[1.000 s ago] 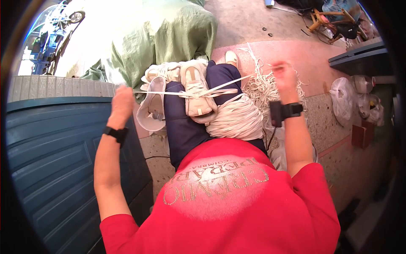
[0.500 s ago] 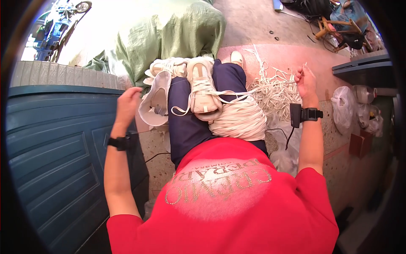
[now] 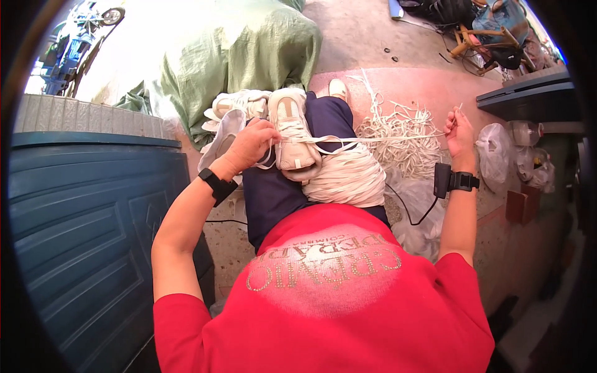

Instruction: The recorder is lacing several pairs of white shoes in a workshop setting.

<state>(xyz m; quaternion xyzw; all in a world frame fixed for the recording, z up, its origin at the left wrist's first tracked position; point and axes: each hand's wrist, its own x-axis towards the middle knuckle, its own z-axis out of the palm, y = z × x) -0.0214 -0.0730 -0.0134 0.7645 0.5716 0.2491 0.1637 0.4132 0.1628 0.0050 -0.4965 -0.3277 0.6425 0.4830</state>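
A beige sneaker [image 3: 298, 160] rests across my thighs, toe away from me, with a cream shoelace [image 3: 367, 139] running through its eyelets. My right hand [image 3: 459, 132], off to the right, pinches that lace near its tip and holds it stretched out. My left hand [image 3: 254, 142] is at the sneaker's left side, fingers closed at the lace there; the fingertips are small and partly hidden. Behind that hand lies a pale shoe upper [image 3: 217, 146], partly covered by it. A thick bundle of cream laces [image 3: 348, 180] sits in my lap beside the sneaker.
More shoes [image 3: 244, 102] lie beyond my left knee, against a green-covered heap [image 3: 249, 50]. Loose laces [image 3: 410, 137] are piled on the floor at right. A blue panelled door [image 3: 93, 211] stands on the left; plastic bags [image 3: 494, 149] sit on the right.
My left hand has moved right and down from beyond the shoe upper to the sneaker's side, closing at the lace. My right hand still holds the lace tip, slightly farther right.
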